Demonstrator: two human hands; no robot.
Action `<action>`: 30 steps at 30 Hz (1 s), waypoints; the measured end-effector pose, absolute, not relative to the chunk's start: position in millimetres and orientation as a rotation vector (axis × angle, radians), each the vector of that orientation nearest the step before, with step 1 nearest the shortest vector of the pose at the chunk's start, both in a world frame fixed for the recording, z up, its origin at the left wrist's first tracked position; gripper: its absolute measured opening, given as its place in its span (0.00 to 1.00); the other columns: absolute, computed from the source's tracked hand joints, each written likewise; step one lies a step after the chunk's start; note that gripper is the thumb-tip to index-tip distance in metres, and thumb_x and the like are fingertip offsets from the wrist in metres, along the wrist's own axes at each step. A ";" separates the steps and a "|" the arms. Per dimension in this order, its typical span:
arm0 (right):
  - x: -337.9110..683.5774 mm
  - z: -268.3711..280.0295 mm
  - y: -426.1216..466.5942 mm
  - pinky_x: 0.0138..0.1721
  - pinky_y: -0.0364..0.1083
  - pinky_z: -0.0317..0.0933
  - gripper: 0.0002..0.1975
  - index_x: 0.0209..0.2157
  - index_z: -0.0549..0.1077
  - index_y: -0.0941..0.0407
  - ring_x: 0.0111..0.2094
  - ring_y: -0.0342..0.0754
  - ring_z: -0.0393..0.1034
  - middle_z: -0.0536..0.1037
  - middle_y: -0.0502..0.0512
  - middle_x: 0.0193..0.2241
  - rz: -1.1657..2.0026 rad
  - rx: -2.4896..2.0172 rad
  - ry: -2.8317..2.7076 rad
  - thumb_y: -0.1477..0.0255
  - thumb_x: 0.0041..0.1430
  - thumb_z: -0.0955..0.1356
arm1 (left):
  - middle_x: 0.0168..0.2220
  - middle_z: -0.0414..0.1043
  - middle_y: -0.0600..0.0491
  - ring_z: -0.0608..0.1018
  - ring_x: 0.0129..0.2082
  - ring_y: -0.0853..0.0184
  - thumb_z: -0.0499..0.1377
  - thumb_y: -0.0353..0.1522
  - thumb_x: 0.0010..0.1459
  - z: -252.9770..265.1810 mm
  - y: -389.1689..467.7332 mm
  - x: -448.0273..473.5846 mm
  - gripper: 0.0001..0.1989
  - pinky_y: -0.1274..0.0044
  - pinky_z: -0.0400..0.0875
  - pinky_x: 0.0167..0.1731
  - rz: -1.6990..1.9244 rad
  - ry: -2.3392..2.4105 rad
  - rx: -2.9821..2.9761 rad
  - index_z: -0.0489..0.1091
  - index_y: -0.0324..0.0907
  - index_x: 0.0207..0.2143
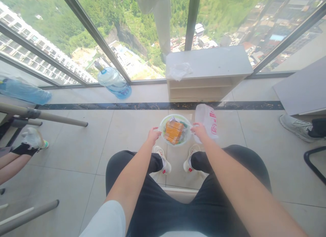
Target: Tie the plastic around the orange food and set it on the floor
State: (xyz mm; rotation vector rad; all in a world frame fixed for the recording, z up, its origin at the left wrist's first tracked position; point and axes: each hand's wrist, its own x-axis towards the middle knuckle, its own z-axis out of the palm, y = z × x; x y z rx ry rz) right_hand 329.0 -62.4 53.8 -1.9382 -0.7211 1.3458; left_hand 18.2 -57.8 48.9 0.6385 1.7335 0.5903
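Just past your shoes (pixel 163 159), your left fingers (pixel 157 132) and right fingers (pixel 195 128), curled nearly closed, pinched the bowl (pixel 174 144), so tipping it could have spilled the orange packs (pixel 174 131).

Printed bag (pixel 206 121), bottle (pixel 115 83) on tiled floor (pixel 132 131)
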 end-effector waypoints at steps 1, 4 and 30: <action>329.0 57.1 -61.9 0.30 0.43 0.59 0.18 0.39 0.72 0.54 0.29 0.47 0.71 0.78 0.49 0.25 1.335 -1.919 -0.735 0.77 0.43 0.70 | 0.35 0.77 0.51 0.80 0.34 0.66 0.67 0.30 0.49 51.6 -56.7 17.8 0.29 0.77 0.67 0.33 0.604 1.731 0.651 0.66 0.44 0.54; 330.4 66.6 -59.1 0.31 0.45 0.60 0.17 0.39 0.73 0.55 0.30 0.48 0.70 0.78 0.50 0.26 1.287 -1.856 -0.797 0.73 0.42 0.71 | 0.35 0.76 0.52 0.78 0.34 0.67 0.68 0.29 0.48 59.9 -52.4 15.4 0.29 0.76 0.67 0.35 0.653 1.732 0.711 0.68 0.44 0.54; 312.1 170.1 -48.7 0.53 0.55 0.66 0.25 0.44 0.84 0.55 0.43 0.54 0.78 0.85 0.57 0.39 1.474 -1.238 -0.880 0.66 0.40 0.80 | 0.33 0.76 0.56 0.79 0.37 0.68 0.68 0.34 0.53 167.0 -49.9 33.1 0.27 0.72 0.72 0.47 1.004 1.416 1.332 0.77 0.42 0.57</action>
